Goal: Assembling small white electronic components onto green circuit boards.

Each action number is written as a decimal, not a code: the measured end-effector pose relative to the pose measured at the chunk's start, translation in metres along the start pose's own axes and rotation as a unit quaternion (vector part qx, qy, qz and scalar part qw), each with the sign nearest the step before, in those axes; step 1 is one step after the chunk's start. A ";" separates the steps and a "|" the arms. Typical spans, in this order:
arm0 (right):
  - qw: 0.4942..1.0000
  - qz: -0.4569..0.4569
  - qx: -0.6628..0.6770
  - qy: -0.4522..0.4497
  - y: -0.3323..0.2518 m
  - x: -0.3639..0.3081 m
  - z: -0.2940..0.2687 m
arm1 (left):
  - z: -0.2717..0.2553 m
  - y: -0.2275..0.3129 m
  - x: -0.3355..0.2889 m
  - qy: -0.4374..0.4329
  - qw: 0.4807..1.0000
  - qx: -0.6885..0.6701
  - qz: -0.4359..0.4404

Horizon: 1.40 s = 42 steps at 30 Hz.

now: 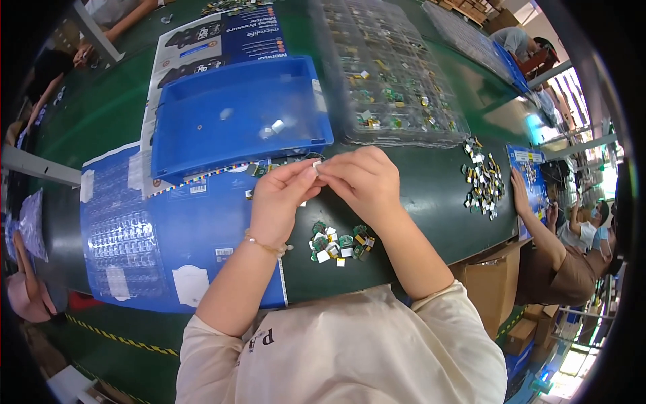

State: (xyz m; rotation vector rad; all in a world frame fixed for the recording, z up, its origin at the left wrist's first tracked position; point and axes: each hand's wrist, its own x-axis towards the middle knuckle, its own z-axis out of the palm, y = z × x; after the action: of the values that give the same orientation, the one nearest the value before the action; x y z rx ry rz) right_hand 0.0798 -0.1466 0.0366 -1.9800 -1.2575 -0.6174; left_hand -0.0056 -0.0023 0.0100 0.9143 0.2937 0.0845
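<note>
A pile [338, 244] is waiting while one white part [317, 167] is being pinched.

The pile is lying nearest, off the near right corner of the bin [202, 145]. Closer to that corner, the left hand [286, 187] and right hand [363, 178] are meeting — each is pinching the white part between thumb and fingertip. Well right of the bin, a bigger heap [483, 178] is lying. The bin itself is holding only a few white bits [278, 126]; just to its right and reaching beyond it, the clear tray [404, 139] is carrying many parts [393, 96]. Going by this, the work is probably sitting partway — the tray is looking well stocked, while pile and heap are remaining.
</note>
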 end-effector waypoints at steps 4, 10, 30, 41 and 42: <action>0.992 0.048 0.105 -0.044 0.006 0.013 -0.001 | -0.001 0.000 0.002 0.013 1.000 -0.016 0.019; 0.981 0.140 0.135 -0.012 0.012 0.036 0.020 | -0.004 0.003 0.006 0.060 0.996 -0.032 0.057; 0.905 0.212 0.325 -0.174 0.001 -0.013 -0.025 | 0.001 0.005 -0.007 -0.149 0.988 -0.005 -0.028; 0.844 0.328 0.371 -0.204 0.018 -0.039 -0.028 | -0.007 0.004 0.003 -0.182 0.975 0.101 -0.078; 0.843 0.329 0.374 -0.204 0.016 -0.040 -0.026 | -0.008 0.004 0.003 -0.189 0.975 0.085 -0.083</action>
State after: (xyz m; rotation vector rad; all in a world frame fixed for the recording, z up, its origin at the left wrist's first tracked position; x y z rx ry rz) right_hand 0.0773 -0.1941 0.0207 -1.7004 -0.7494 0.5938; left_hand -0.0051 0.0061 0.0080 1.0511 0.0205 -0.2708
